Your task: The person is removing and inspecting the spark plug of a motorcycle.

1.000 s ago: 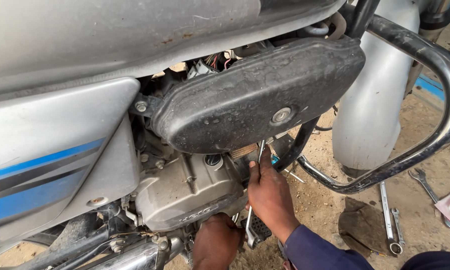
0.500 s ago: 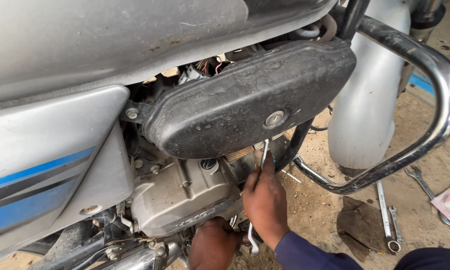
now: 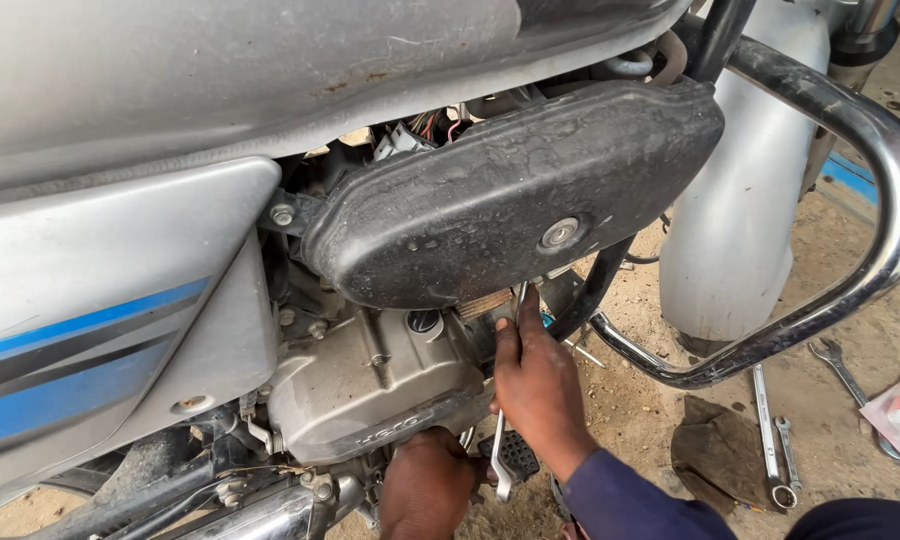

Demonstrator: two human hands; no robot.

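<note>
Fingers (image 3: 510,335) of the right hand (image 3: 540,385) are wrapped around a slim steel wrench (image 3: 502,440) at lower centre of the frame, its top tucked under the black side cover (image 3: 490,200). The wrench looks stiff, light and likely greasy; mid-shank gives the firmest hold. The left hand (image 3: 425,485) sits below the engine case (image 3: 370,385), whether its fingers are closed cannot be told.

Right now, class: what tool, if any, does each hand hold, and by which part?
The right hand grips a slim metal spanner around the middle of its shaft. The left hand reaches under the engine; no held tool can be told.
</note>
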